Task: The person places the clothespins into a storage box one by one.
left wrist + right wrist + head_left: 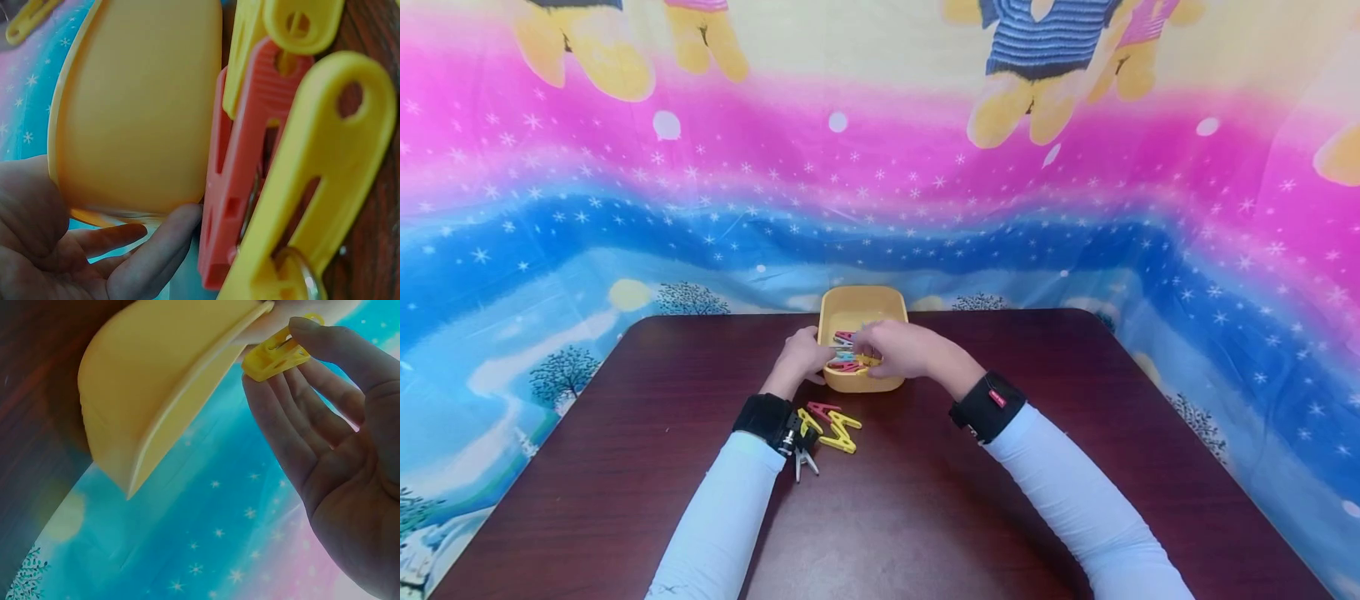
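Note:
A yellow plastic box (865, 384) stands near the table's back edge, with red, white, light-blue and yellow clothespins (845, 357) inside. My left hand (801, 357) holds the box by its left side, its fingers (153, 259) against the outer wall. Over the box's right part, my right hand (901, 348) pinches a yellow clothespin (275, 360) between thumb and fingertips. In front of the box lie yellow clothespins (841, 433), a red clothespin (824, 411) and a grey-white clothespin (805, 463), partly hidden by the left wristband.
The dark red-brown table (925, 500) has the box at its far edge. A printed cloth (880, 192) with snowflakes and bears hangs behind the table and along its sides. Black bands (989, 407) with cameras sit on both wrists.

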